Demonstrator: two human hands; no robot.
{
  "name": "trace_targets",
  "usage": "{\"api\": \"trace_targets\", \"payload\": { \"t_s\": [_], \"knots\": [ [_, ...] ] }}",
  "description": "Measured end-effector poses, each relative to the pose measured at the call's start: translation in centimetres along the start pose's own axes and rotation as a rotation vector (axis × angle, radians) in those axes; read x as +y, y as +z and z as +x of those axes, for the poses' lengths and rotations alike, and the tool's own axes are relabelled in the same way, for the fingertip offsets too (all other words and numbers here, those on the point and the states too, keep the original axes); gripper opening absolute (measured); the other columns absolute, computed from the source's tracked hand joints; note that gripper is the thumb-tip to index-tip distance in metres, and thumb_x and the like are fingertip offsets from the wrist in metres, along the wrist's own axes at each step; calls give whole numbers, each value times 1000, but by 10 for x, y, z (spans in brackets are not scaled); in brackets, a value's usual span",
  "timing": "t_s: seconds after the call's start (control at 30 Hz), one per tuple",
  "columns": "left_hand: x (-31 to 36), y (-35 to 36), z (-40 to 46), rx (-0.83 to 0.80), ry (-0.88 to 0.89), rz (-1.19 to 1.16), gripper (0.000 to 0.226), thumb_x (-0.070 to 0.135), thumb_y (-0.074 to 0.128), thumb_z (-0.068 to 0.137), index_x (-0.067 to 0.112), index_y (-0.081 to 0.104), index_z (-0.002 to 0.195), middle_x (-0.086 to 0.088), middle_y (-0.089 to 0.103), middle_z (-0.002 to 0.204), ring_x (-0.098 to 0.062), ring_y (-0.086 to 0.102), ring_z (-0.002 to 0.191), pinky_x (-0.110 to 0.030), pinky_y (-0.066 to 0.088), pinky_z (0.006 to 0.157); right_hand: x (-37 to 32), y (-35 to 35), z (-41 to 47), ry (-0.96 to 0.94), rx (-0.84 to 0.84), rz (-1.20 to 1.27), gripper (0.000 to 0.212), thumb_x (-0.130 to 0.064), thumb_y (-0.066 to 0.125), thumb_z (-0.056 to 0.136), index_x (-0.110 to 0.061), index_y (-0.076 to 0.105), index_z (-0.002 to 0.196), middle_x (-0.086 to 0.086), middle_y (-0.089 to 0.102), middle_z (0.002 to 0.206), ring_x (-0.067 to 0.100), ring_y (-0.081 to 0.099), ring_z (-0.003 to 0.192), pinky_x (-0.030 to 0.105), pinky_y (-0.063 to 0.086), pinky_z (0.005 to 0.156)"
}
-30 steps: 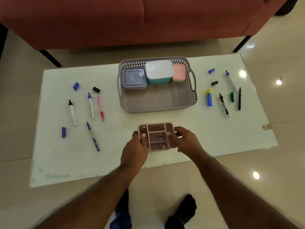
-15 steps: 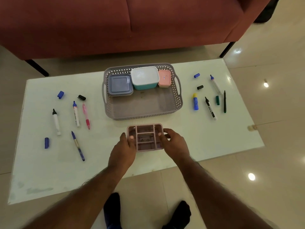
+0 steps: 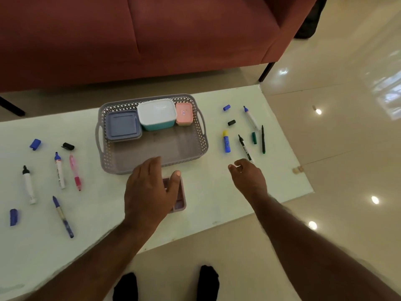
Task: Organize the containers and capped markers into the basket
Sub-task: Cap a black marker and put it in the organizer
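Observation:
The grey lattice basket (image 3: 121, 168) sits mid-table holding a blue-grey lidded container (image 3: 122, 126), a white-lidded teal container (image 3: 157, 114) and a small pink container (image 3: 184, 114) along its back. A pink divided tray (image 3: 179, 199) lies on the table in front of the basket, mostly hidden under my left hand (image 3: 149, 187), which hovers over it with fingers spread. My right hand (image 3: 247, 179) has loosely curled fingers at the near end of an uncapped black-tipped marker (image 3: 245, 147); I see nothing held in it.
Left of the basket lie several uncapped markers and pens (image 3: 59, 170) with loose caps (image 3: 35, 144). On the right are a blue-and-yellow marker (image 3: 226, 141), a blue-tipped marker (image 3: 250, 117), a thin green pen (image 3: 263, 139) and loose caps (image 3: 231, 122). A red sofa (image 3: 173, 35) stands behind the white table (image 3: 217, 205).
Both hands have let go of the pink tray, which now lies on the table. My left hand has lifted above it, and my right hand has moved right toward the black-tipped marker.

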State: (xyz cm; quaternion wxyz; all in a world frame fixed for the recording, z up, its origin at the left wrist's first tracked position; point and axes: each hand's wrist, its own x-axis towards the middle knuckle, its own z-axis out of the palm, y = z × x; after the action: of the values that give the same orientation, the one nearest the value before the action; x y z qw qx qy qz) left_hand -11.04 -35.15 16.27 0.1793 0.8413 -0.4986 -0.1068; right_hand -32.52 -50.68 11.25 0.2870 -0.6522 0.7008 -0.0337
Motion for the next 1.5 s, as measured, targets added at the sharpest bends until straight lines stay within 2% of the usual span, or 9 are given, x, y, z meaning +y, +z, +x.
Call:
{"api": "trace_targets", "payload": {
  "t_s": [0.17, 0.43, 0.6, 0.73, 0.97, 1.13, 1.27, 1.4, 1.5],
  "knots": [
    [30, 21, 15, -85, 79, 18, 60, 56, 45, 90, 9, 57, 126, -11, 64, 123, -30, 60, 112, -42, 49, 93, 19, -18, 52, -44, 54, -182, 40, -35, 51, 94, -19, 57, 130, 4, 61, 125, 26, 59, 113, 34, 47, 85],
    [64, 56, 31, -87, 141, 45, 61, 56, 42, 91, 9, 58, 126, -10, 65, 123, -28, 61, 112, -40, 49, 93, 42, -9, 103, -88, -26, -324, 34, -32, 56, 94, -15, 60, 123, 6, 58, 114, 26, 61, 102, 35, 52, 76],
    [85, 69, 36, -72, 177, 25, 60, 54, 44, 91, 9, 57, 130, -10, 64, 127, -28, 60, 116, -41, 48, 97, 49, 2, 111, -63, -5, -262, 26, -26, 56, 95, -9, 61, 113, 7, 61, 105, 25, 61, 89, 30, 46, 68],
    [96, 71, 37, -100, 135, -41, 64, 58, 39, 92, 12, 55, 134, -7, 61, 133, -25, 56, 122, -40, 44, 102, 46, 6, 102, 67, -21, 7, 21, -25, 56, 92, -10, 60, 105, 6, 66, 103, 25, 59, 88, 28, 40, 71],
    [103, 56, 56, -211, -68, -287, 60, 62, 41, 96, 21, 50, 138, 0, 58, 137, -19, 57, 122, -34, 47, 95, -7, 12, 26, -334, 11, 508, 19, -32, 71, 86, -19, 61, 96, -10, 66, 79, 3, 61, 71, 17, 48, 66],
    [95, 37, 67, -142, -117, -359, 40, 58, 41, 97, 22, 58, 104, 5, 67, 91, -17, 65, 84, -35, 54, 73, -54, 20, -19, -600, -9, 555, 13, -10, 66, 84, -14, 64, 96, -8, 66, 81, 5, 61, 72, 14, 49, 62],
    [81, 18, 75, -111, -165, -363, 40, 53, 38, 100, 19, 55, 90, 1, 63, 79, -25, 62, 78, -38, 49, 67, -64, 12, -19, -700, -55, 483, 17, -25, 67, 83, -16, 67, 97, -17, 64, 83, 0, 60, 72, 10, 46, 63],
    [68, 10, 81, -91, -150, -325, 40, 52, 39, 100, 18, 49, 82, 1, 56, 71, -29, 57, 73, -35, 38, 59, -52, -3, 31, -483, -23, 296, 23, -34, 69, 89, -18, 68, 106, -9, 69, 88, 6, 62, 75, 24, 50, 75],
    [67, 19, 85, -104, -127, -309, 41, 53, 40, 99, 17, 48, 81, -8, 61, 75, -36, 58, 76, -40, 46, 64, -40, -8, 92, -334, 7, 109, 27, -29, 59, 94, -17, 64, 118, 1, 70, 110, 20, 64, 101, 27, 45, 86]
  ]
}}
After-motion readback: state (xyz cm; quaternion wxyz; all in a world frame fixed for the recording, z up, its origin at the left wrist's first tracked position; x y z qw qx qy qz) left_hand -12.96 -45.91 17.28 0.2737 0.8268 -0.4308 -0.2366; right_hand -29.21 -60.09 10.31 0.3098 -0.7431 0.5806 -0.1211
